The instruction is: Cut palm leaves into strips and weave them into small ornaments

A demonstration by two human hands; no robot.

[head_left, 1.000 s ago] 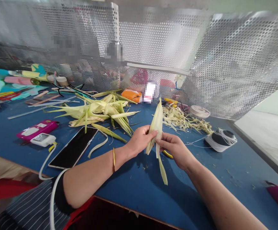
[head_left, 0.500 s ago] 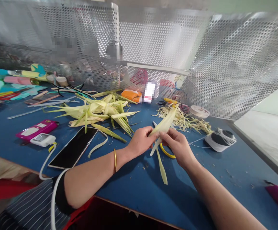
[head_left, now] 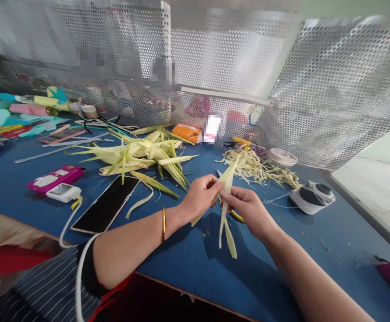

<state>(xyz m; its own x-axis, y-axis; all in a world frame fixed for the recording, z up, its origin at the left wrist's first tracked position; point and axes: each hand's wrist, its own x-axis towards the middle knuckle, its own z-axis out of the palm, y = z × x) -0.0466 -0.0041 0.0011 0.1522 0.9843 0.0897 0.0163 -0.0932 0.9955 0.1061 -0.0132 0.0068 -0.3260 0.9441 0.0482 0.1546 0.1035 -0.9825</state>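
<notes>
Pale green husk (head_left: 229,176) pinched in both my hands above the blue table (head_left: 177,264), tip pointing away from me. Left hand (head_left: 199,197): thumb and fingers closed on its lower part. Right hand (head_left: 248,208): grasping it just beside, thumb on top. 2 narrow strips (head_left: 223,226) show below my fingers. Yellow-handled scissors (head_left: 237,216) by my right hand, partly hidden. Husk pile (head_left: 144,150) beyond my left hand, shreds (head_left: 250,167) beyond my right; thread spool (head_left: 312,197) farther right.
</notes>
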